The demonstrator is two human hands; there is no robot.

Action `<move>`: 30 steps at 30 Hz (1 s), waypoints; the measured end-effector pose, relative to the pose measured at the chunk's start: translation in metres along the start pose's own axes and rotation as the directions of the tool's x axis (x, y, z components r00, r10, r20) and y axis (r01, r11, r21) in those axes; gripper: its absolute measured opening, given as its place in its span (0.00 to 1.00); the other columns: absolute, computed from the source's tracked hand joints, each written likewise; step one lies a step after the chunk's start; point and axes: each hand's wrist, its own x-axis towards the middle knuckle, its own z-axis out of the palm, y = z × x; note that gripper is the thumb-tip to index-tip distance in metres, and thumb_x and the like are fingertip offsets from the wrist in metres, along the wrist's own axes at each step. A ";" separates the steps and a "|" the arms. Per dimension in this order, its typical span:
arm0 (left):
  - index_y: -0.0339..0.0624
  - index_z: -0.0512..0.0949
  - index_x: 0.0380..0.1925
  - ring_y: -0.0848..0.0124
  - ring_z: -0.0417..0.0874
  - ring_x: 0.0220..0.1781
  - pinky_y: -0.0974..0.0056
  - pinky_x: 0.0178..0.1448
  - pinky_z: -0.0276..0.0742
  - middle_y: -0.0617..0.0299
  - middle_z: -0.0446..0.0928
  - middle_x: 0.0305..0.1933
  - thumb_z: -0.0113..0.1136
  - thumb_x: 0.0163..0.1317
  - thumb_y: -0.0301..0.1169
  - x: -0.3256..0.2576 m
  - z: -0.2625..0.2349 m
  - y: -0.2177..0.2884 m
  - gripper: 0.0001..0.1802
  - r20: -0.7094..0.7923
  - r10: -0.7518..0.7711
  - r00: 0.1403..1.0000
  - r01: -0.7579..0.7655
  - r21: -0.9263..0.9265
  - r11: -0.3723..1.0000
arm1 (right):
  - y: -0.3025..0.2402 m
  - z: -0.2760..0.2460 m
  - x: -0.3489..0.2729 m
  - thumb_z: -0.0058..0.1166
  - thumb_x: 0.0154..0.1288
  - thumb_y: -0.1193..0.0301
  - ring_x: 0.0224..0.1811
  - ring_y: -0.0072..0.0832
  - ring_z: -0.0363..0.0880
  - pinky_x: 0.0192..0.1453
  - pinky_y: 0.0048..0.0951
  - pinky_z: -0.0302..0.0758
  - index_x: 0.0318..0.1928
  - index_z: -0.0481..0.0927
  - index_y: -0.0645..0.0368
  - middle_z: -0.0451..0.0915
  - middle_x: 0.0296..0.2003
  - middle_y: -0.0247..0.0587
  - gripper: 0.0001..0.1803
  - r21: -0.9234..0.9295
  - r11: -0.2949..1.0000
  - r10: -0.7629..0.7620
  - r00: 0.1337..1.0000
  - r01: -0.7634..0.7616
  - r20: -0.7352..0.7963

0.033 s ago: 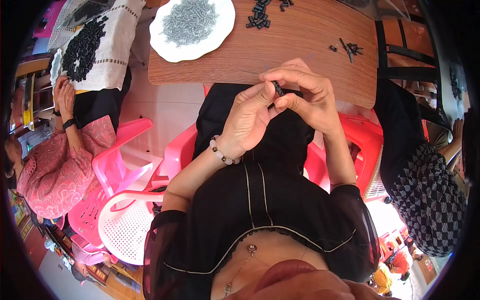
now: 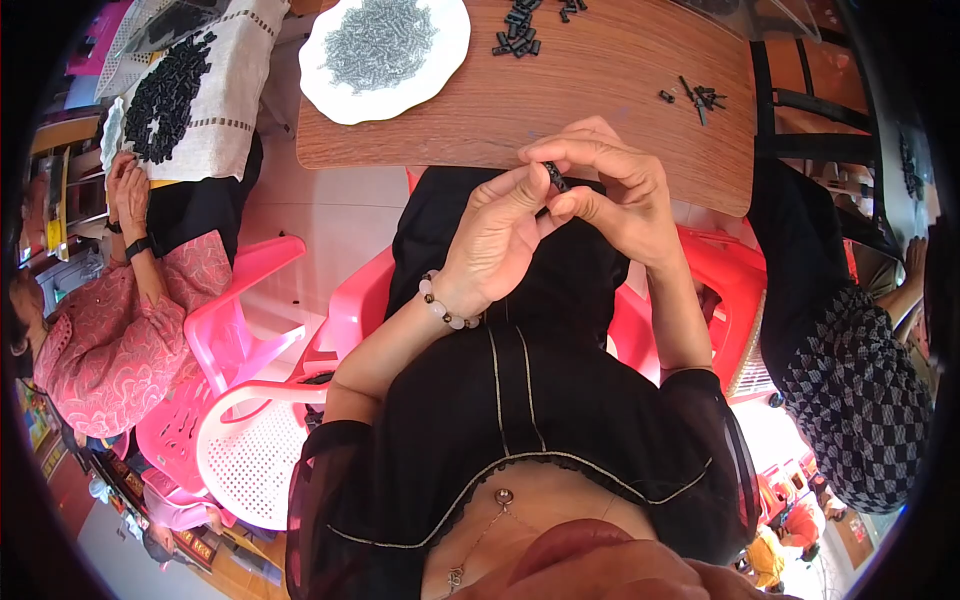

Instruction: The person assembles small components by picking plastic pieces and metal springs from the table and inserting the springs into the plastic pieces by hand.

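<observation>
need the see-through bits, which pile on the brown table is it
The left pile, on the white plate; its pieces look clear, while the middle pile and right-hand pile are dark.

The table point(image 2: 630, 90) is wood-grained brown; the plate point(image 2: 454, 40) on it, white; the held piece point(image 2: 556, 178) near the table's edge, black. Left of the table, a co-worker's shirt point(image 2: 110, 350) is pink with paler swirls.

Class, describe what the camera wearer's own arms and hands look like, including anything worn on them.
Both hands, left and right, are gloveless. A bracelet of round pale and dark beads circles the left wrist; the right wrist shows nothing worn. The sleeves are black and sheer, ending around the elbows and leaving the forearms uncovered.
</observation>
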 end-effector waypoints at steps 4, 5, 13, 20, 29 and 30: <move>0.46 0.82 0.40 0.79 0.76 0.42 0.64 0.56 0.72 0.71 0.77 0.36 0.59 0.66 0.40 0.001 -0.003 0.000 0.11 0.029 -0.032 0.999 0.033 -0.043 0.999 | 0.000 0.000 0.000 0.69 0.49 0.68 0.42 0.25 0.71 0.49 0.28 0.71 0.46 0.84 0.64 0.83 0.40 0.38 0.22 0.012 0.999 -0.031 1.000 0.031 0.002; 0.46 0.82 0.40 0.79 0.75 0.42 0.64 0.56 0.72 0.71 0.77 0.36 0.59 0.66 0.40 0.001 -0.001 0.001 0.12 0.046 -0.047 0.998 0.049 -0.042 0.998 | 0.000 0.000 -0.001 0.69 0.49 0.68 0.42 0.25 0.71 0.49 0.28 0.71 0.46 0.84 0.64 0.83 0.40 0.38 0.22 0.011 0.999 -0.030 1.000 0.030 0.002; 0.45 0.83 0.38 0.79 0.75 0.43 0.66 0.57 0.71 0.72 0.78 0.38 0.61 0.63 0.40 -0.002 -0.004 -0.006 0.12 0.027 -0.038 0.999 0.040 -0.051 0.998 | 0.006 0.004 -0.006 0.70 0.50 0.69 0.39 0.23 0.71 0.48 0.25 0.71 0.45 0.83 0.67 0.80 0.38 0.41 0.22 0.129 0.992 0.004 1.000 -0.002 -0.013; 0.45 0.83 0.40 0.79 0.75 0.45 0.65 0.60 0.69 0.71 0.79 0.41 0.60 0.64 0.39 -0.003 -0.005 -0.009 0.12 0.073 -0.026 0.997 0.031 -0.065 0.997 | 0.004 0.011 -0.011 0.68 0.50 0.78 0.37 0.19 0.72 0.45 0.23 0.72 0.44 0.85 0.62 0.76 0.35 0.33 0.17 0.154 0.988 0.024 0.998 -0.015 -0.057; 0.45 0.82 0.44 0.79 0.75 0.46 0.65 0.60 0.68 0.70 0.79 0.40 0.60 0.65 0.40 -0.001 -0.001 -0.004 0.14 0.034 -0.048 0.998 0.050 -0.081 0.995 | 0.010 0.008 -0.009 0.67 0.51 0.79 0.39 0.19 0.74 0.47 0.24 0.75 0.47 0.84 0.61 0.75 0.34 0.31 0.19 0.241 0.969 0.081 0.994 -0.060 -0.077; 0.45 0.81 0.45 0.79 0.75 0.45 0.65 0.60 0.69 0.71 0.79 0.39 0.60 0.65 0.40 0.000 0.002 -0.002 0.14 0.012 -0.066 0.998 0.067 -0.111 0.992 | 0.009 0.007 -0.008 0.69 0.50 0.77 0.42 0.23 0.77 0.50 0.26 0.75 0.48 0.83 0.63 0.77 0.38 0.36 0.21 0.214 0.975 0.076 0.995 -0.061 -0.062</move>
